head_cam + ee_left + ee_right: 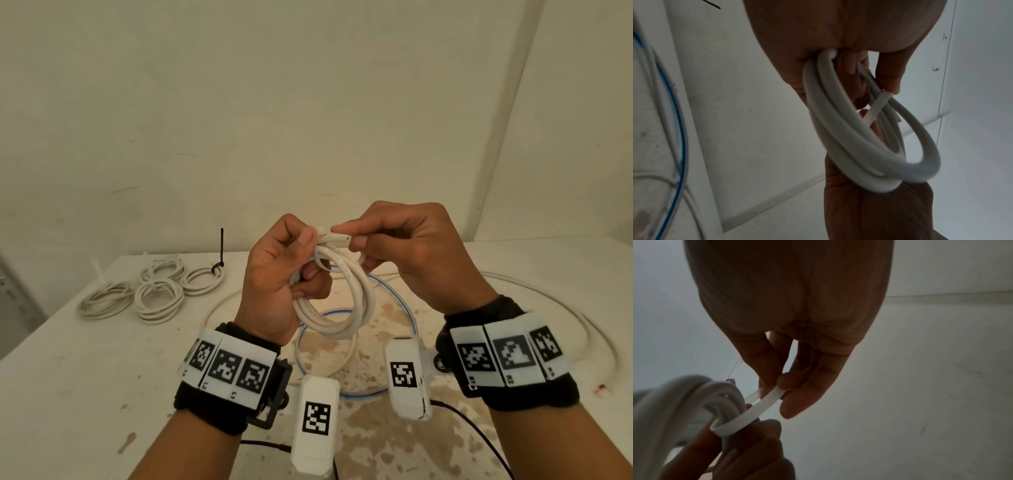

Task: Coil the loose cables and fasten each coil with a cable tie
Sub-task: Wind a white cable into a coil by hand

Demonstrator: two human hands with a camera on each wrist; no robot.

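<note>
I hold a white cable coil (pixel 337 301) in the air over the table. My left hand (pixel 291 270) grips the top of the coil (pixel 849 138), fingers curled round its strands. A flat white cable tie (pixel 748 417) loops round the bundle. My right hand (pixel 394 246) pinches the tie's strap (pixel 772 394) between thumb and fingertips, just right of the left thumb. The tie's head is hidden among my fingers. In the left wrist view the tie (pixel 877 105) crosses the strands.
Several tied white coils (pixel 150 291) lie at the table's back left, one with a black tie (pixel 219 260) sticking up. Loose white and blue cables (pixel 390 291) curve over the stained tabletop (pixel 85 394) below my hands. A wall stands close behind.
</note>
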